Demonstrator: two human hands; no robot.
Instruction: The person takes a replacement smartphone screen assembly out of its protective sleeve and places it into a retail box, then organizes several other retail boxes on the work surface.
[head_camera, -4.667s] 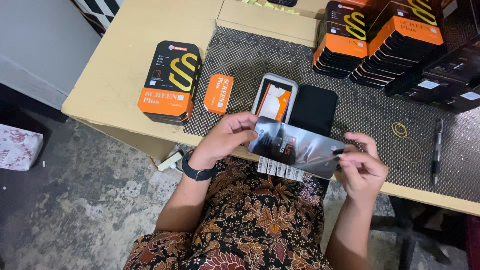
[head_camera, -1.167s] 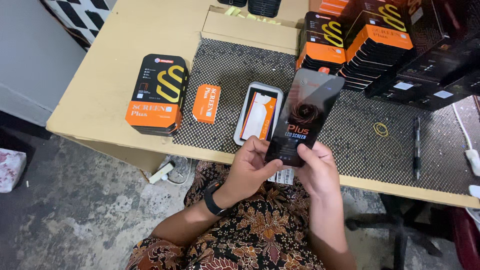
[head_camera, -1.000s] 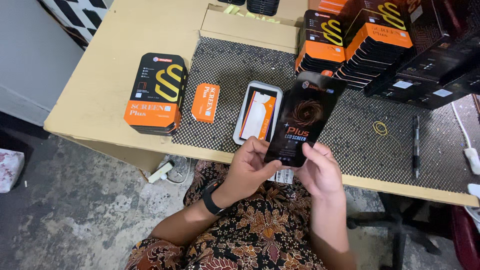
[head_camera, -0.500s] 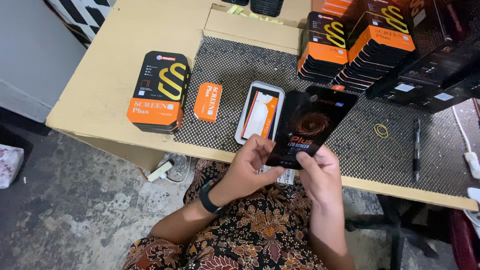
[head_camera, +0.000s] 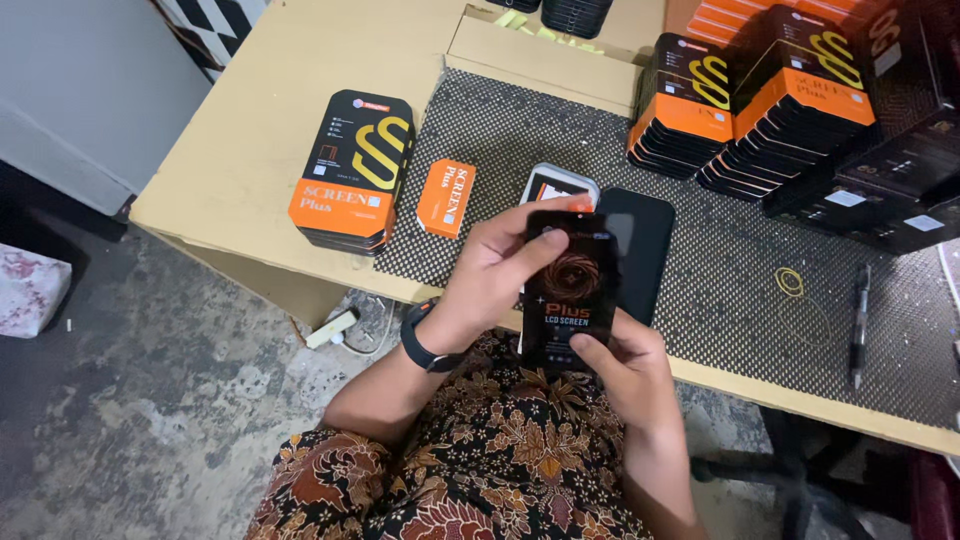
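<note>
Both hands hold a flat black packet (head_camera: 570, 290) with a copper swirl and orange lettering, upright over the table's near edge. My left hand (head_camera: 500, 265) grips its upper left side, with a black watch on the wrist. My right hand (head_camera: 620, 365) holds its lower right corner, thumb on the front. Just behind the packet lie a white-framed phone (head_camera: 560, 183) and a flat black slab (head_camera: 640, 250) on the dotted mat (head_camera: 720, 290).
A stack of black-and-orange boxes (head_camera: 352, 170) and a small orange box (head_camera: 446, 197) lie at the left. More box stacks (head_camera: 760, 110) fill the back right. A yellow rubber band (head_camera: 790, 281) and a pen (head_camera: 858, 325) rest on the mat. A cardboard tray (head_camera: 540, 55) sits behind.
The black packet has come down and closer to me, from raised and tilted right to upright at the table edge. The black slab behind it is uncovered.
</note>
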